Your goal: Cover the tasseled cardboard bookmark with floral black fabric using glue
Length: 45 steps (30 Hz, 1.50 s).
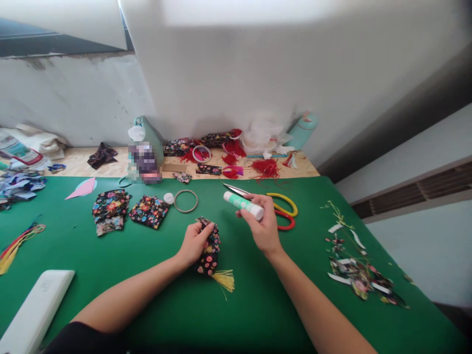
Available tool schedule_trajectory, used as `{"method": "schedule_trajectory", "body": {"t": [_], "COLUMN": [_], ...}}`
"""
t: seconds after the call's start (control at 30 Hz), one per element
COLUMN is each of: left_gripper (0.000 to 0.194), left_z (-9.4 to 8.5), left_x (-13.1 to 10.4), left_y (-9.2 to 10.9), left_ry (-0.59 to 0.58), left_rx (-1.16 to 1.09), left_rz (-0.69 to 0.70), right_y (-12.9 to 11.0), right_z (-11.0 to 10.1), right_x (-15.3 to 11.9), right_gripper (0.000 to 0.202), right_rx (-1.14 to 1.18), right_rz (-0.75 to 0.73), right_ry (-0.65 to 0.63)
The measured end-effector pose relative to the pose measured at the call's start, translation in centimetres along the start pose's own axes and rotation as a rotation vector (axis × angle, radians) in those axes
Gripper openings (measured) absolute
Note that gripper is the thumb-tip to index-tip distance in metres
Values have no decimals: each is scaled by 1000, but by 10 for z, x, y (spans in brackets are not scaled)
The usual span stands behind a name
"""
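Note:
My left hand (193, 243) pinches the top of a black floral fabric piece (209, 255) over the green mat. A yellow tassel (224, 280) hangs out at the fabric's lower end. To the right, my right hand (263, 221) is closed round a green and white glue stick (243, 205), held above the mat and apart from the fabric. Just behind that hand lie scissors (285, 213) with yellow and red handles. A metal ring (185, 201) and a small white cap (168, 198) rest beyond my left hand.
Floral fabric stacks (149, 212) lie at the left, with a white box-like object (39, 309) nearer. Fabric scraps (359, 275) are spread at the right. Red tassels (266, 168), a green bottle (149, 142) and a turquoise bottle (303, 131) stand or lie along the wall.

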<state>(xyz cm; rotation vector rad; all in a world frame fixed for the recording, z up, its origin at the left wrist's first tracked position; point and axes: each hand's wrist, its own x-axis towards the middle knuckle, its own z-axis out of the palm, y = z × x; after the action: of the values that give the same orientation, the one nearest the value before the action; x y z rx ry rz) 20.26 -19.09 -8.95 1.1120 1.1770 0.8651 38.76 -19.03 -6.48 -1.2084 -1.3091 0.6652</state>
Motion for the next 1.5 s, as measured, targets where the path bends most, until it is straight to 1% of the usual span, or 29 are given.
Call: {"method": "schedule_trajectory", "body": {"t": [0.07, 0.13, 0.2, 0.27, 0.33, 0.37, 0.5, 0.6, 0.7, 0.83, 0.9, 0.97, 1.03, 1.07, 1.1, 1.17, 1.2, 1.27, 1.3, 1.37, 1.4, 1.43, 1.5], "left_gripper": [43, 43, 43, 42, 42, 42, 43, 45, 46, 42, 37, 29, 22, 20, 19, 16, 13, 12, 12, 12, 11, 11, 12], "left_z": [0, 1, 1, 1, 1, 1, 2, 2, 3, 2, 0, -3, -5, -6, -6, -6, -6, -5, -5, -4, -4, -4, -4], "left_x": [0, 0, 0, 0, 0, 0, 1, 1, 1, 1, 1, 0, 0, 0, -1, -1, -1, -1, -2, -2, -3, -3, -5], "left_y": [0, 1, 1, 1, 1, 0, -2, 0, 4, 8, 7, 5, 4, 4, 4, 6, 7, 10, 11, 12, 12, 11, 11], "left_ry": [-3, -8, -2, 1, -10, -17, -27, -23, -32, -26, -10, 14, 6, -16, -40, -74, -74, -65, -69, -85, -102, -123, -168], "left_rx": [2, 11, 22, 26, 18, 13, -11, -32, -49, -54, -47, -65, -120, -146, -157, -136, -114, -83, -78, -76, -79, -85, -113], "left_rz": [3, 10, 22, 31, 28, 24, 4, -15, -28, -5, 24, 39, 10, -16, -37, -42, -28, -1, 2, -4, -10, -19, -47], "right_y": [5, 10, 15, 19, 24, 27, 39, 45, 49, 51, 46, 36, 21, 13, 5, -8, -12, -15, -16, -15, -15, -16, -16], "right_z": [0, 2, 5, 12, 20, 25, 41, 47, 48, 50, 49, 42, 32, 27, 22, 17, 17, 21, 24, 29, 31, 30, 26], "right_x": [3, 5, 4, 3, 2, 2, 5, 8, 9, 7, 5, 1, -3, -5, -8, -12, -14, -17, -19, -20, -21, -20, -18], "right_gripper": [19, 14, 16, 28, 42, 45, 42, 38, 38, 42, 51, 55, 48, 44, 37, 25, 23, 19, 16, 5, 3, 4, 4], "right_rx": [302, 481, 522, 481, 395, 343, 88, -86, -168, -163, -164, -209, -342, -407, -446, -461, -463, -469, -466, -436, -411, -387, -368], "right_rz": [157, 305, 404, 426, 378, 341, 149, 28, -18, -8, -21, -63, -150, -214, -269, -337, -351, -356, -351, -324, -303, -278, -240], "right_ry": [3, -59, -112, -111, -112, -124, -147, -179, -208, -214, -168, -60, 51, 79, 52, -123, -185, -251, -260, -239, -210, -166, -55]}}
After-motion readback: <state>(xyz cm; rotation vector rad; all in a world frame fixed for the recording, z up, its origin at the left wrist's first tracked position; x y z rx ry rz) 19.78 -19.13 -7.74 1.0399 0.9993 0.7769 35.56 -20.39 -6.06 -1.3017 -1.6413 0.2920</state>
